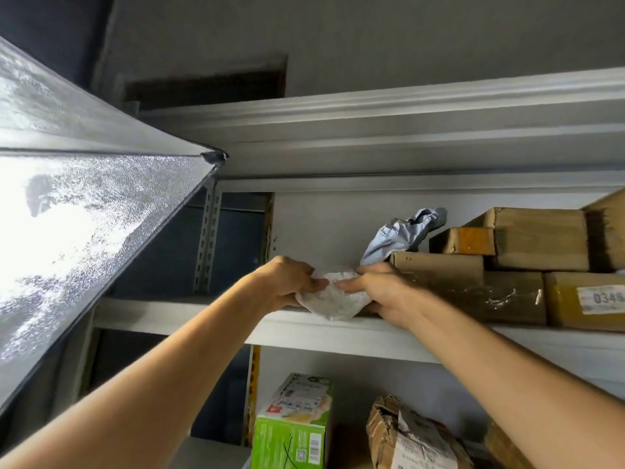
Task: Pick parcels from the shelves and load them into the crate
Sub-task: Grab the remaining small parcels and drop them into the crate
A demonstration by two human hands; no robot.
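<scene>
Frosted glass of a window pane fills the far left, bright with daylight. Its corner points toward a slotted metal upright at the left end of the shelf.

Right of the upright, the left hand reaches up to the shelf's front edge. Its thumb and curled fingers pinch the left side of a small white parcel. Under the shelf and below this hand, a green carton stands upright, with printed labels on its top.

The white parcel is a soft, crumpled pouch. It sits at the front edge of the shelf, toward the left end, with its lower part hanging over the lip. The right hand grips its right side, thumb laid across the top and fingers tucked beneath.

Just behind that hand a crumpled grey mailer rises against the back wall. Lower down, under the shelf, lies a torn cardboard parcel bearing a label.

Further right, a tape-wrapped brown box rests on the shelf with more brown boxes stacked above it. At the right end a yellow box carries a white label with digits beginning 034.
</scene>
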